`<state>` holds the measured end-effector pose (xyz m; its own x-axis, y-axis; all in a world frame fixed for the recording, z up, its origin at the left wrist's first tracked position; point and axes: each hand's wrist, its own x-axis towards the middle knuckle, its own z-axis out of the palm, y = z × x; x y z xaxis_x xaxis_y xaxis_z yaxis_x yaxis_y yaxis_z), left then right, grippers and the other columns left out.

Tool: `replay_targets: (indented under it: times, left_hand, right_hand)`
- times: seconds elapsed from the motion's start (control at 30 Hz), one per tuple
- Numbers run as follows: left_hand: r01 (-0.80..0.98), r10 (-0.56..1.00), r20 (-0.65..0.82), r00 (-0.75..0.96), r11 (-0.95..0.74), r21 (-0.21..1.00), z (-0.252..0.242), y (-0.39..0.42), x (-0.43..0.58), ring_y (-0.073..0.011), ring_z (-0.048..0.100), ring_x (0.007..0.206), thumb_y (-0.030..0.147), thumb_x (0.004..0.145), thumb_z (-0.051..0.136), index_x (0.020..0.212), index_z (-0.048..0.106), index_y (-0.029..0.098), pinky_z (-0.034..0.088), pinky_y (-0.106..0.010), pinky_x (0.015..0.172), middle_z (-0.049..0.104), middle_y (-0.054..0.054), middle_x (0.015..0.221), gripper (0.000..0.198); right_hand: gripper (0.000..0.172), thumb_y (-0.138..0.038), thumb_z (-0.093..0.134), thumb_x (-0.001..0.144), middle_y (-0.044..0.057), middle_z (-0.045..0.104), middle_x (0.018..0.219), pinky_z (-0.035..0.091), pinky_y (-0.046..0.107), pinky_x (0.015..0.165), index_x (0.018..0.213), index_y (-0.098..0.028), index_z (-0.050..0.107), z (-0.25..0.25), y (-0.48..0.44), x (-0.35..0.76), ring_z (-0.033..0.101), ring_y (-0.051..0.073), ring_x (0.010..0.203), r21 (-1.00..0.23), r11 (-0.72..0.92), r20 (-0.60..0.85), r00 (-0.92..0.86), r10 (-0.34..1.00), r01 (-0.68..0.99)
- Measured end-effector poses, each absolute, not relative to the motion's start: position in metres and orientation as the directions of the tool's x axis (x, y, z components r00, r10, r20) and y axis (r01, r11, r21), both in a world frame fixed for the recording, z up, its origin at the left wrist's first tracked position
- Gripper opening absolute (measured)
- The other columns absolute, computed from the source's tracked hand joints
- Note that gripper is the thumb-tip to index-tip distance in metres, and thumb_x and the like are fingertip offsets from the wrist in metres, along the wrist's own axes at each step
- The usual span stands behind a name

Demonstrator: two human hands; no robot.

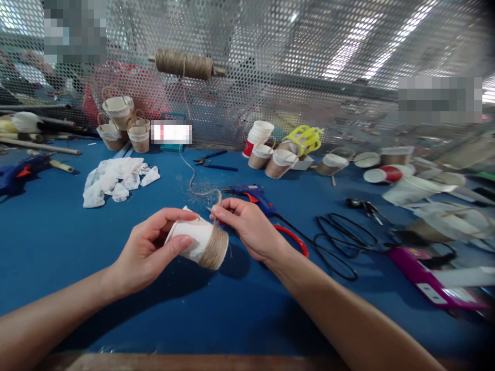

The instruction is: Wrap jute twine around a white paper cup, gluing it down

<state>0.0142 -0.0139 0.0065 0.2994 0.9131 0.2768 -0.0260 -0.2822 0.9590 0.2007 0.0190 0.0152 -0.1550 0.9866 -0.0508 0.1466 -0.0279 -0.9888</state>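
Observation:
My left hand (149, 251) grips a white paper cup (192, 238) lying on its side above the blue table (69, 232). Jute twine (215, 250) wraps the cup's lower band. My right hand (247, 225) pinches the twine strand (195, 185) at the cup's edge. The strand runs up across the table to a twine spool (184, 63) mounted on the perforated metal screen. A blue glue gun (251, 195) lies just behind my right hand.
Twine-wrapped cups (124, 123) stand at the back left, with more cups (270, 154) and a white stack at centre back. A white cloth (116, 180), pliers (212, 161), scissors (365, 207), black cables (340, 242) and a pink device (425, 273) lie around.

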Motion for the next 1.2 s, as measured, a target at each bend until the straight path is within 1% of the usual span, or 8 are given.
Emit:
replay_targets:
  times: [0.2, 0.4, 0.6, 0.7, 0.83, 1.0, 1.07, 1.2]
  left_hand:
    - [-0.036, 0.919, 0.277, 0.28, -0.279, 0.96, 0.006, -0.015, 0.013, -0.0115, 0.061, 0.066, 0.022, 0.078, 0.06, 0.096, 0.06, 0.018, 0.05, -0.018, 0.057, 0.068, -0.004, 0.08, 0.018]
    - [-0.083, 0.952, 0.2, 0.233, -0.186, 0.979, 0.004, -0.009, 0.016, -0.0122, 0.059, 0.066, 0.026, 0.077, 0.062, 0.098, 0.059, 0.016, 0.048, -0.019, 0.057, 0.067, -0.004, 0.079, 0.024]
    - [-0.144, 0.997, 0.066, 0.034, -0.06, 0.988, 0.003, 0.007, 0.016, -0.0078, 0.054, 0.058, 0.028, 0.074, 0.064, 0.096, 0.057, 0.014, 0.044, -0.017, 0.054, 0.061, 0.001, 0.071, 0.027]
    - [-0.15, 1.0, 0.001, 0.019, 0.001, 0.989, 0.0, 0.012, 0.016, -0.0077, 0.052, 0.055, 0.03, 0.074, 0.063, 0.097, 0.055, 0.014, 0.042, -0.018, 0.051, 0.06, 0.002, 0.068, 0.029]
    - [-0.098, 0.998, 0.048, 0.029, -0.045, 0.994, -0.001, 0.011, 0.016, -0.0084, 0.052, 0.057, 0.03, 0.074, 0.062, 0.097, 0.055, 0.013, 0.043, -0.019, 0.055, 0.06, 0.001, 0.069, 0.029]
    - [-0.078, 0.984, 0.138, 0.117, -0.129, 0.989, 0.0, 0.006, 0.015, -0.01, 0.054, 0.065, 0.027, 0.073, 0.063, 0.101, 0.055, 0.014, 0.045, -0.02, 0.06, 0.062, -0.001, 0.077, 0.032]
    - [-0.133, 0.98, 0.135, 0.147, -0.116, 0.984, -0.001, 0.006, 0.014, -0.01, 0.054, 0.066, 0.028, 0.071, 0.066, 0.107, 0.055, 0.015, 0.044, -0.02, 0.061, 0.062, -0.001, 0.079, 0.04]
    - [-0.285, 0.979, 0.035, 0.2, 0.024, 0.958, 0.001, 0.009, 0.013, -0.01, 0.054, 0.065, 0.031, 0.069, 0.068, 0.12, 0.048, 0.018, 0.043, -0.02, 0.058, 0.062, -0.001, 0.081, 0.056]
  right_hand:
    - [0.024, -0.039, 0.066, 0.066, -0.002, 0.055, 0.064, 0.037, 0.027, 0.059, 0.064, -0.018, 0.056, 0.012, 0.017, 0.196, 0.047, 0.011, 0.06, -0.99, -0.108, -0.122, -0.173, 0.977, 0.089]
    - [0.026, -0.043, 0.064, 0.067, -0.001, 0.055, 0.063, 0.039, 0.027, 0.054, 0.066, -0.017, 0.056, 0.003, 0.021, 0.193, 0.047, 0.01, 0.056, -0.985, -0.099, -0.124, -0.183, 0.975, 0.139]
    - [0.029, -0.047, 0.053, 0.076, 0.004, 0.057, 0.081, 0.045, 0.03, 0.065, 0.08, -0.018, 0.053, 0.0, 0.026, 0.2, 0.055, 0.016, 0.076, -0.973, 0.018, -0.006, -0.104, 0.995, 0.229]
    - [0.03, -0.048, 0.051, 0.078, 0.002, 0.055, 0.073, 0.041, 0.029, 0.064, 0.072, -0.018, 0.053, 0.005, 0.022, 0.2, 0.051, 0.014, 0.069, -0.95, 0.091, 0.067, -0.09, 0.994, 0.299]
    - [0.024, -0.041, 0.056, 0.076, -0.002, 0.051, 0.065, 0.037, 0.026, 0.058, 0.071, -0.018, 0.054, 0.011, 0.013, 0.194, 0.045, 0.011, 0.06, -0.935, 0.129, 0.061, -0.208, 0.976, 0.331]
    - [0.019, -0.034, 0.058, 0.074, -0.004, 0.048, 0.065, 0.038, 0.025, 0.059, 0.072, -0.018, 0.048, 0.016, 0.01, 0.193, 0.045, 0.009, 0.059, -0.971, 0.048, -0.015, -0.26, 0.965, 0.234]
    - [0.018, -0.033, 0.057, 0.075, -0.004, 0.047, 0.065, 0.037, 0.025, 0.059, 0.071, -0.019, 0.047, 0.019, 0.008, 0.194, 0.044, 0.009, 0.059, -0.959, 0.094, 0.012, -0.293, 0.956, 0.266]
    - [0.012, -0.023, 0.056, 0.077, -0.002, 0.05, 0.07, 0.039, 0.026, 0.064, 0.07, -0.019, 0.048, 0.024, 0.002, 0.196, 0.046, 0.011, 0.065, -0.845, 0.331, 0.16, -0.393, 0.906, 0.42]
